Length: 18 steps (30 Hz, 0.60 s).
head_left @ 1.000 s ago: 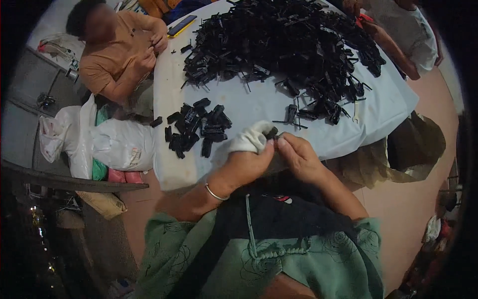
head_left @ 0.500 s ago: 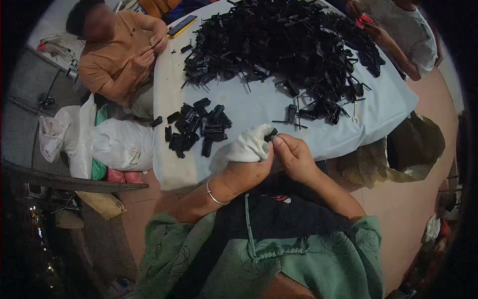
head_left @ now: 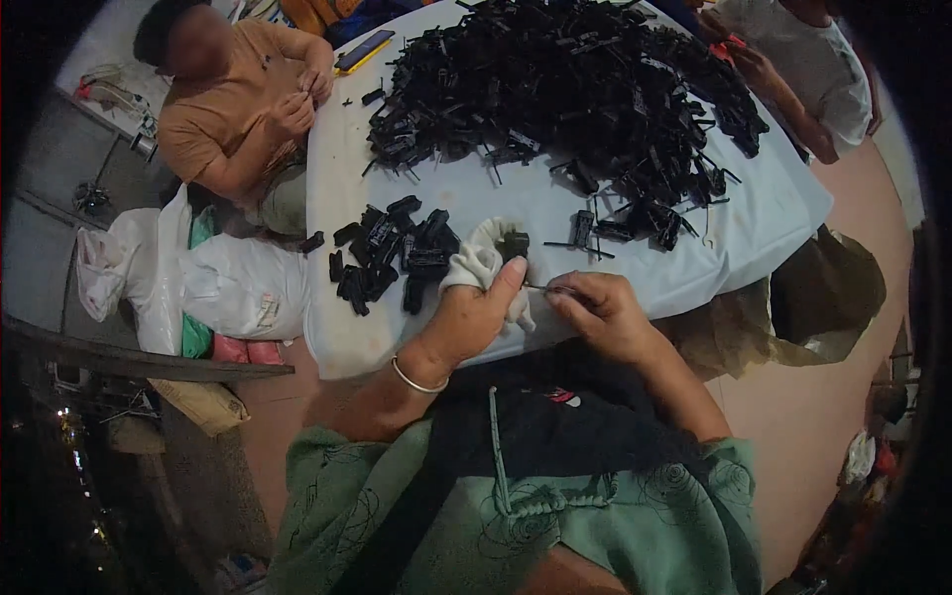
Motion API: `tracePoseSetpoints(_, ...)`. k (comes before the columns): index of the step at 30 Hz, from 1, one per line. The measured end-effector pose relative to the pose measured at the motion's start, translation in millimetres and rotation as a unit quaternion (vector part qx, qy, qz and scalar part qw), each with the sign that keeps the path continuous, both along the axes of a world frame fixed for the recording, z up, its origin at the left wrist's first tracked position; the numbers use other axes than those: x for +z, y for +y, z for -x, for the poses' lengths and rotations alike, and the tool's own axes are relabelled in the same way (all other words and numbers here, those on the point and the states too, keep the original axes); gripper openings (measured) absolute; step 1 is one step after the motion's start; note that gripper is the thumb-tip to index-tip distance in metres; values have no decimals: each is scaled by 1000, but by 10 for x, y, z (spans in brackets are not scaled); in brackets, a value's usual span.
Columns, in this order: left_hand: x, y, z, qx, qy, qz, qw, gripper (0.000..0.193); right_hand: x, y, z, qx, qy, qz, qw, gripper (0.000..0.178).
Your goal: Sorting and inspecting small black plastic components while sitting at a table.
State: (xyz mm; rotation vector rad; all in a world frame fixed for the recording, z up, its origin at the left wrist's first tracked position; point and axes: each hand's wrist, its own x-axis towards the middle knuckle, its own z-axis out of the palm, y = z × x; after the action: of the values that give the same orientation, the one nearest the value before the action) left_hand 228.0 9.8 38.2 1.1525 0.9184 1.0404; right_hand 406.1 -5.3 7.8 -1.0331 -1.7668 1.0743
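1. Hands are working at the near edge of the worktop [head_left: 754, 233], which is covered in a pale cloth. The left hand [head_left: 474, 315] is closing its grip round a white cloth [head_left: 480, 260] with a small black plastic part [head_left: 513, 244] sitting at its top, thumb pressing up beside it.
2. The right hand [head_left: 598, 309] is pinching a thin dark pin [head_left: 540, 288] between thumb and forefinger, its tip pointing toward the left hand; whether it is touching the part I cannot tell.
3. A small group of black parts [head_left: 389, 256] is lying just left of the hands, seemingly the finished share.
4. A far larger heap of black parts [head_left: 575, 89] is filling the far side, with a few strays [head_left: 635, 220] lying between it and the hands. Judging by the two piles, most of the work is remaining.
5. A person in an orange shirt [head_left: 233, 109] is handling something small at the far left, and another person's arm [head_left: 783, 84] is reaching in at the far right.
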Motion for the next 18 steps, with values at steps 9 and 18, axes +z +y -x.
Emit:
tracePoseSetpoints(9, 55, -102, -21, -135, 177, -106, 969, 37, 5, -12, 4, -17, 78, 30, 996, 14)
tracePoseSetpoints(18, -33, -107, -58, -93, 214, -110, 966, 33, -53, -35, 36, 30, 78, 63, 994, 27)
